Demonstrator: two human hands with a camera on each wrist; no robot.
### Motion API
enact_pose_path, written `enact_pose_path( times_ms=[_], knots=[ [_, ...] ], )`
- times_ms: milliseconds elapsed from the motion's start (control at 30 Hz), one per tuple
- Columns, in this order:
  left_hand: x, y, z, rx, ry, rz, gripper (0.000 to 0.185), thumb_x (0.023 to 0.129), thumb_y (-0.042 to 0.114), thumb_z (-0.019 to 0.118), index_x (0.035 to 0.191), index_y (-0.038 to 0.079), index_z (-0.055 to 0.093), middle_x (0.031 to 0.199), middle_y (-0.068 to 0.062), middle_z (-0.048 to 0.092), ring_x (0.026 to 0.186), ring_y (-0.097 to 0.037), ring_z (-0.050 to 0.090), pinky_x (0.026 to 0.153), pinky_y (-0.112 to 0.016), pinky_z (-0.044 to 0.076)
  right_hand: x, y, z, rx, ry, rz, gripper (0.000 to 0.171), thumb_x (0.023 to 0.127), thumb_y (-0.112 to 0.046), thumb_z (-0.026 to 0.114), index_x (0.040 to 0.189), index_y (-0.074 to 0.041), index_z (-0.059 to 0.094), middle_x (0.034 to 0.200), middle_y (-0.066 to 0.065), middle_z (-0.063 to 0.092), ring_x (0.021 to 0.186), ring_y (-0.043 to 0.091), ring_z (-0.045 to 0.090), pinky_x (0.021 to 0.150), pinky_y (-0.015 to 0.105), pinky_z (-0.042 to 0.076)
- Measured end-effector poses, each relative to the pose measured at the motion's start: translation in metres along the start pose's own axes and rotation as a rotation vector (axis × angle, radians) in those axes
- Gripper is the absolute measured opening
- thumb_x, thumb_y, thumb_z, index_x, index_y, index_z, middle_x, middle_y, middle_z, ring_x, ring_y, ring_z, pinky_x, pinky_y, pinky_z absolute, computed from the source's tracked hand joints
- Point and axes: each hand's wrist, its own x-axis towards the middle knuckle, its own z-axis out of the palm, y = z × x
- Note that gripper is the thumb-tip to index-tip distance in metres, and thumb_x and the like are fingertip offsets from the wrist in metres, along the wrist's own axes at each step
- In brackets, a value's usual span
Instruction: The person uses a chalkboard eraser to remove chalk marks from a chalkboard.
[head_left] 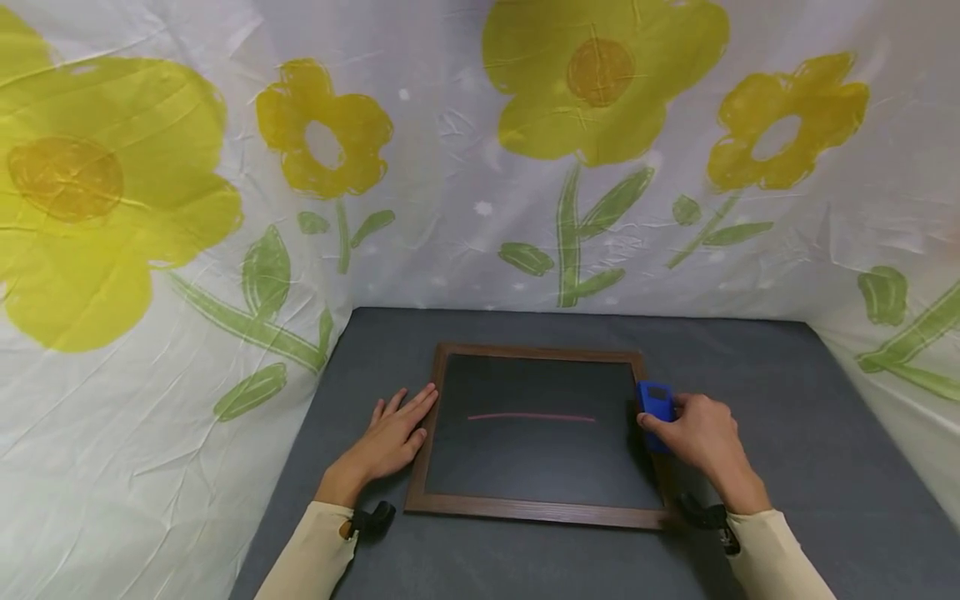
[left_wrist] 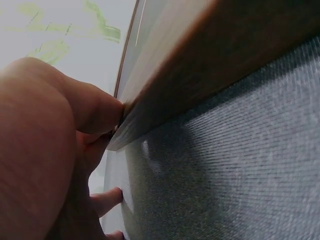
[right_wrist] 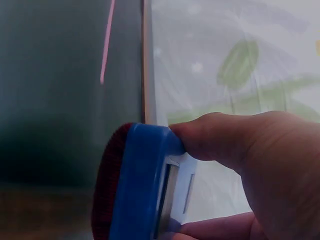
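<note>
Right hand [head_left: 701, 433] grips blue eraser [head_left: 656, 407] at chalkboard [head_left: 536, 433] right edge; left hand [head_left: 393, 433] seemingly flat.

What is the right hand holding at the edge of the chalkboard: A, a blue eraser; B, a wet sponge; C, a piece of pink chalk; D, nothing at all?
A: the right hand grips a blue eraser at the right edge of the chalkboard, and the right wrist view shows its blue body pinched under the thumb, with a pink line drawn on the board.
</note>
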Motion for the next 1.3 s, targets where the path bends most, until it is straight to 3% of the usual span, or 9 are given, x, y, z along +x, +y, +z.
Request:
enact_pose_path(
  times_ms=[200, 433, 567, 767, 1033, 1300],
  knots=[
    [0.001, 0.001, 0.003, -0.001, 0.0, 0.001, 0.067, 0.112, 0.015, 0.053, 0.175, 0.014, 0.03, 0.183, -0.004, 0.024, 0.167, -0.053, 0.017, 0.126, -0.083, 0.006, 0.003, -0.018, 0.017, -0.009, -0.022, -0.034, 0.059, 0.093, -0.05, 0.081, 0.108, 0.007, 0.076, 0.09, 0.018, 0.077, 0.073, 0.027, 0.069, 0.061, 0.041, 0.051],
    [0.002, 0.001, 0.006, -0.009, -0.02, -0.001, 0.068, 0.113, 0.015, 0.054, 0.175, 0.014, 0.029, 0.184, -0.003, 0.022, 0.168, -0.052, 0.014, 0.126, -0.082, 0.004, 0.004, -0.027, 0.035, -0.041, -0.01, -0.024, 0.061, 0.09, -0.048, 0.085, 0.107, 0.009, 0.074, 0.088, 0.019, 0.073, 0.071, 0.027, 0.066, 0.061, 0.044, 0.055],
    [0.001, 0.001, 0.006, -0.011, -0.031, 0.001, 0.067, 0.114, 0.016, 0.052, 0.176, 0.014, 0.027, 0.184, -0.003, 0.02, 0.168, -0.053, 0.011, 0.126, -0.082, 0.002, 0.002, -0.027, 0.042, -0.07, 0.03, -0.021, 0.059, 0.088, -0.047, 0.087, 0.1, 0.009, 0.073, 0.085, 0.02, 0.072, 0.068, 0.028, 0.066, 0.061, 0.048, 0.057],
    [0.002, 0.002, 0.002, -0.024, 0.008, 0.015, 0.066, 0.113, 0.013, 0.053, 0.175, 0.012, 0.029, 0.184, -0.005, 0.021, 0.167, -0.055, 0.011, 0.126, -0.082, 0.0, 0.006, -0.034, 0.046, -0.078, 0.079, -0.023, 0.059, 0.087, -0.047, 0.087, 0.092, 0.009, 0.071, 0.078, 0.02, 0.07, 0.062, 0.029, 0.064, 0.058, 0.049, 0.057],
    [0.001, 0.003, 0.002, -0.019, 0.023, 0.022, 0.067, 0.112, 0.011, 0.054, 0.174, 0.011, 0.03, 0.184, -0.006, 0.023, 0.167, -0.056, 0.013, 0.125, -0.083, 0.002, 0.012, -0.039, 0.044, -0.125, 0.063, -0.011, 0.066, 0.086, -0.048, 0.088, 0.097, 0.015, 0.069, 0.079, 0.026, 0.07, 0.065, 0.036, 0.067, 0.064, 0.056, 0.06],
    [0.001, 0.002, 0.005, -0.025, 0.026, 0.015, 0.067, 0.112, 0.011, 0.054, 0.175, 0.012, 0.029, 0.184, -0.005, 0.022, 0.167, -0.055, 0.012, 0.126, -0.082, 0.0, 0.016, -0.05, 0.044, -0.16, 0.022, -0.022, 0.066, 0.087, -0.05, 0.088, 0.097, 0.013, 0.071, 0.076, 0.022, 0.069, 0.061, 0.031, 0.065, 0.06, 0.051, 0.061]
  ],
)
